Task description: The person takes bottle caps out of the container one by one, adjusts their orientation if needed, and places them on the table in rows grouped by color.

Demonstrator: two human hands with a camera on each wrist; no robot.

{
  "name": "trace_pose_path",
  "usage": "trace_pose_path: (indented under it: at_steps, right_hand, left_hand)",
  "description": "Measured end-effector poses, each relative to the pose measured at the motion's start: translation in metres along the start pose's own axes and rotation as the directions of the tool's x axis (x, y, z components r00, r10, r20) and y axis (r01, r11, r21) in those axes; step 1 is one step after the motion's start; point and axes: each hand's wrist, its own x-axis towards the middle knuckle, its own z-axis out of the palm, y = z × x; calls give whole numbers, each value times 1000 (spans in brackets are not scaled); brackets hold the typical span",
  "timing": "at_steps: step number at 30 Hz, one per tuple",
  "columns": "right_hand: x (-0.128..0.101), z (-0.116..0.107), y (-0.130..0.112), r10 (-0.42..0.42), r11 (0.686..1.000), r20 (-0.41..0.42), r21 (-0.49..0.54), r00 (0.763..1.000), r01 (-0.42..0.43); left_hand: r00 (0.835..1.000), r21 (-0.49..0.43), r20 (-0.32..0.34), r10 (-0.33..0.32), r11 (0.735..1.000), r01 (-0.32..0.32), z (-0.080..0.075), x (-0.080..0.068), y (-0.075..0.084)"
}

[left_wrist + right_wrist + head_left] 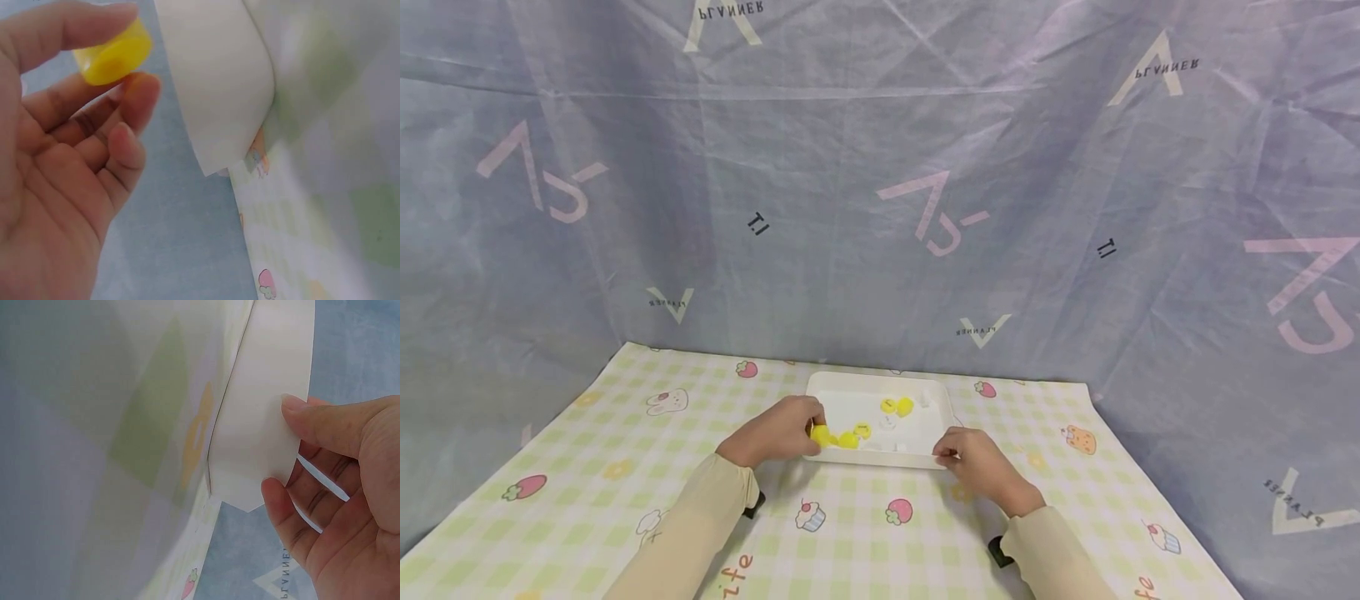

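We see a wrinkled grey-blue cloth backdrop hanging behind and around the work area, printed with pale pink and cream letter-like marks and small dark words that read mirrored, among them "PLANNER". In front of it we look down on a table under a tablecloth checked in pale green, yellow and white, scattered with strawberries, cupcakes, a rabbit and a bit of orange lettering near the front edge. The light we find is soft and even, with only faint shadows in the backdrop's folds.
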Motion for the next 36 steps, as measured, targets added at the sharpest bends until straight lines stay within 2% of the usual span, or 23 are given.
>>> trace_pose_path:
  at_steps: [6, 16, 20, 24, 27, 32, 36]
  right_hand:
    - [0, -1, -1, 4, 1000, 4, 7, 1000, -4]
    - [0, -1, 1, 20, 1000, 0, 10, 1000, -20]
    - [-1, 2, 2, 25, 1000, 0, 12, 1000, -25]
    - [-2, 5, 1, 16, 1000, 1, 3, 1000, -16]
    - [-3, 6, 0, 10, 1000, -7, -10, 1000, -10]
    - [-1, 4, -1, 12, 1000, -14, -15, 1000, -12]
    - [0, 2, -1, 21, 1000, -19, -16, 1000, -21]
  left_hand:
    - [1000, -28, 0, -28, 999, 28, 4, 0, -2]
    - [999, -83, 21, 29, 996, -27, 0, -3, 1]
    - [999, -71, 1, 39, 997, -39, -4, -6, 4]
    - [999, -26, -36, 15, 1000, -16, -10, -17, 7]
    - [999, 16, -49, 21, 1000, -20, -17, -29, 9]
    - [998, 40, 3, 70, 997, -70, -33, -46, 13]
    - [996, 30, 82, 32, 999, -35, -46, -51, 18]
